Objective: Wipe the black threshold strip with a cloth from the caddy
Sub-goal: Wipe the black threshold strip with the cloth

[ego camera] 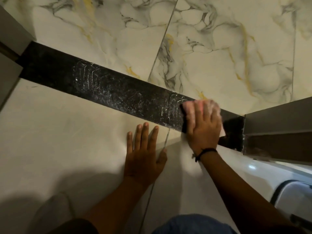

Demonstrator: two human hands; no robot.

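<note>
While the eye runs in from nine o'clock, a grey door frame (10,53) stands at the far left edge, and the black threshold strip (104,88) starts right against it. That strip cuts a long diagonal across the floor, from ten o'clock down toward four o'clock, with white scuffs and speckles all over its middle stretch. Above it, toward twelve o'clock, lie marble-look tiles (219,48) with grey and gold veins; below it, toward seven o'clock, plain cream tiles (59,132).

Now the left hand (145,157), just below centre: flat on the cream tile, palm down, fingers (143,132) spread and straight, tips pointing at the strip and stopping just short of its near edge. It holds nothing.

Moving to three o'clock, the right hand (205,125) lies across the strip, palm down, pressing a pale pink cloth (188,107) onto the black surface. The fingers are close together and laid flat over the cloth, a little blurred; pink fabric peeks out at the fingertips and a paler corner shows on the hand's right side. A dark cord bracelet (205,152) circles that wrist.

Just right of the hand, the strip's end is glossy and dark, butting against a brown door frame (278,129) at four o'clock. Down at five o'clock, a white object with a dark outline (293,196) sits at the frame's edge; I cannot tell what it is. At six o'clock, blue fabric (194,225) of the person's clothing.
</note>
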